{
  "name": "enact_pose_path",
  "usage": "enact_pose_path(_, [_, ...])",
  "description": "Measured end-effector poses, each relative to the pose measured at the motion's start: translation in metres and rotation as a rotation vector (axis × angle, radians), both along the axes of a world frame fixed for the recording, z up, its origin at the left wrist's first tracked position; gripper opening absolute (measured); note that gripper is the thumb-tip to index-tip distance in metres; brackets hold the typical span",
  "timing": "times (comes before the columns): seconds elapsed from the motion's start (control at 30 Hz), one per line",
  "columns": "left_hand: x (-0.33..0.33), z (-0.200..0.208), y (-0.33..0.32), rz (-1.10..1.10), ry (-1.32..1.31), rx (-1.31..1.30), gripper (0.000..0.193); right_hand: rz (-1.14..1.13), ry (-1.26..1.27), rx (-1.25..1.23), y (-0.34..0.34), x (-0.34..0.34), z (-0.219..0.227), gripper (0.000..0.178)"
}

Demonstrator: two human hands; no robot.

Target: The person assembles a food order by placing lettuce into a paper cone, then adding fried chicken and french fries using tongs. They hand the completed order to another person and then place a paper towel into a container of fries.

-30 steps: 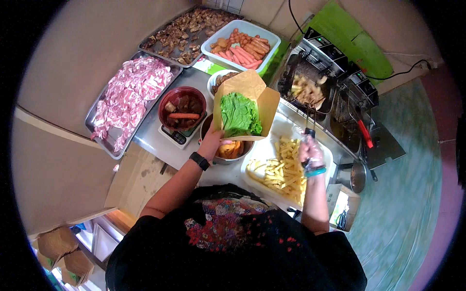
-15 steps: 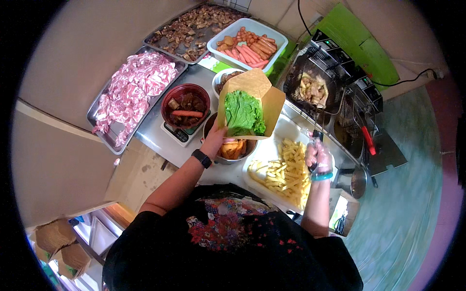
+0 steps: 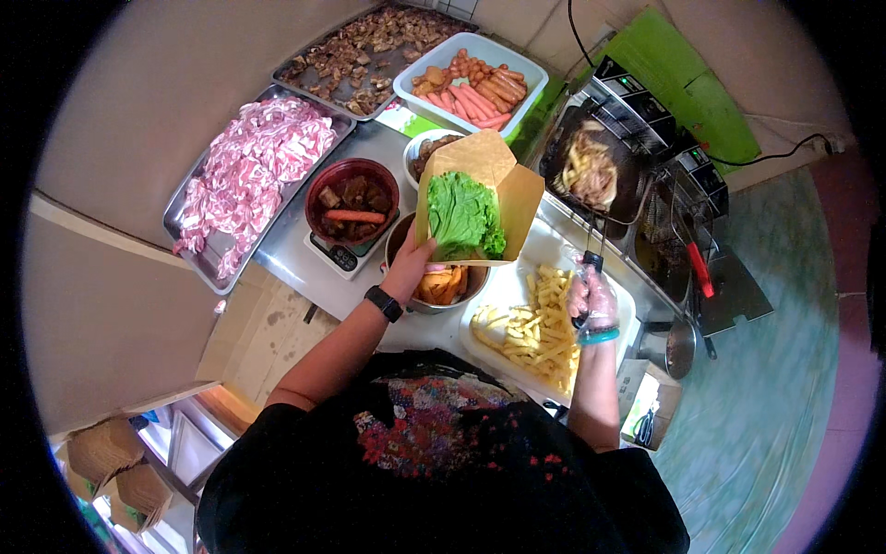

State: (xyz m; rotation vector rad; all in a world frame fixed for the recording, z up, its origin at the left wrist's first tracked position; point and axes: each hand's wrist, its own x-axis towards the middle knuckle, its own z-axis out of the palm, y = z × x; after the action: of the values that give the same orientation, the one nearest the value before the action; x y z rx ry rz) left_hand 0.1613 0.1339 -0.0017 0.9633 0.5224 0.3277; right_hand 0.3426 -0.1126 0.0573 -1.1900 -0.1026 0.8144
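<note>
Gripping left hand (image 3: 409, 270): bare, fingers closed on the near-left corner of the kraft box (image 3: 519, 205).
Kraft box: brown card, flaps standing open, tilted toward the person; held above the middle of the tabletop (image 3: 374, 143), overlapping a steel bowl (image 3: 481, 280) in view.
Lettuce (image 3: 461, 212): bright green, frilly-edged, lining the box.
Gloved right hand (image 3: 593, 300): clear plastic glove, fingers curled round the black handle (image 3: 592, 261) of a wire fryer basket (image 3: 634, 189).
Fryer basket: in or just over the fryer (image 3: 637, 92) at the tabletop's right edge, which I cannot tell; pale and browned pieces inside.
Steel bowl: orange-brown wedges.
White tray (image 3: 506, 288): pale yellow fries, near the tabletop's near-right corner.
Dark red bowl (image 3: 355, 169): brown chunks, one sausage; standing on a digital scale (image 3: 337, 257).
White bowl (image 3: 413, 152): brown meat, partly hidden behind the box.
Plastic tub (image 3: 406, 92): pink and browned sausages, toward the far edge.
Steel tray (image 3: 343, 123): raw, pink-and-white sliced meat, left edge.
Dark tray (image 3: 395, 69): browned pieces, far-left corner.
</note>
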Motion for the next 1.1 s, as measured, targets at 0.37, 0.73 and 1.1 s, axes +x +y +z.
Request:
enact_pose_path(0.37, [-0.001, -0.005, -0.001, 0.026, -0.079, -0.003, 0.053, 0.088, 0.139, 0.088, -0.004, 0.007, 0.007, 0.026])
enact_pose_path(0.73, [0.003, -0.010, 0.002, -0.006, -0.102, 0.065, 0.055, 0.045, 0.138, 0.079, -0.006, 0.015, 0.009, 0.030])
enact_pose_path(1.1, [0.001, -0.014, 0.001, -0.017, -0.137, 0.042, 0.056, 0.014, -0.135, 0.111, 0.018, -0.060, 0.053, 0.027])
